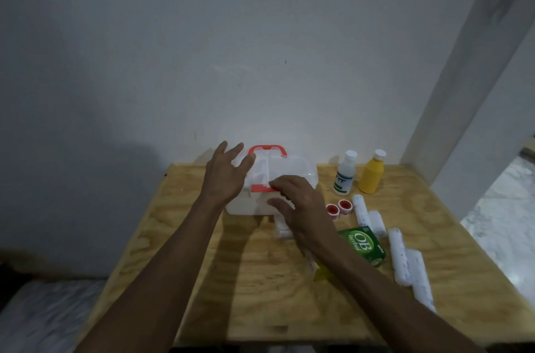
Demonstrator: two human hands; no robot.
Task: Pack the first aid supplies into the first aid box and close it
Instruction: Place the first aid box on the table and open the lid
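First aid box (269,179), a translucent white plastic case with an orange-red carry handle (267,150) and an orange-red front latch (260,188), stood closed near the back edge of the pale plywood table (202,266). The right hand (301,202) lay over its front, forearm stretched across the table, fingertips curled onto the latch and thumb lower against the front wall. The left hand (225,176) hovered at the box's left side, fingers spread and relaxed, holding nothing; whether it touched the lid I couldn't tell.

Right of the box stood a white plastic bottle with a white cap (344,173) and a yellow bottle with a white cap (372,172), side by side. In front of them lay two small red-centred tape rolls (338,208), several white wrapped bandage rolls (402,257), and a glossy green carton printed "OB herbal" (366,245), partly under the right wrist.
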